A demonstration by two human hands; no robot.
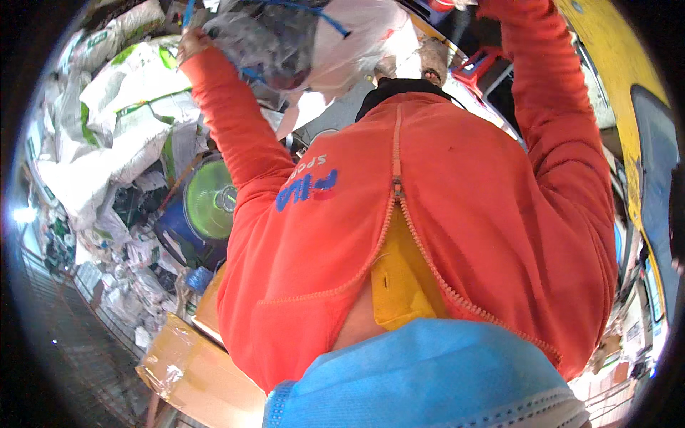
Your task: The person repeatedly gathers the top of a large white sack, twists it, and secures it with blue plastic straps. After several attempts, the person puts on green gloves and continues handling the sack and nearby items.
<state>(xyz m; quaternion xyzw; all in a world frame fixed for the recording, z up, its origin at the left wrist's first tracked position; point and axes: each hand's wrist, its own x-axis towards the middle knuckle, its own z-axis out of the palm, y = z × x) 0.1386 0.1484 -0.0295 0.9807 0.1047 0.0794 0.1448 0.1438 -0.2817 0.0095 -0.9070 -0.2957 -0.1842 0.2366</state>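
My left hand (193, 44) is at the upper left, its fingers closed on a thin blue strip (189, 13) that runs up past the top edge. Beside it lies a bulging translucent plastic bag (267, 43) with greyish contents, crossed by more blue strips. A whitish plastic sheet or bag (353, 43) adjoins it on the right. My right arm (549, 78), in an orange-red sleeve, reaches to the top edge. Only a sliver of my right hand (465, 3) shows there, close to a red object (442, 4); its fingers are mostly cut off.
White woven sacks with green marks (135, 93) are piled at the left. Below them are a dark blue container with a round green top (210, 198), crumpled plastic waste (139, 285) and a cardboard box (200, 371). A yellow panel (606, 43) curves along the right.
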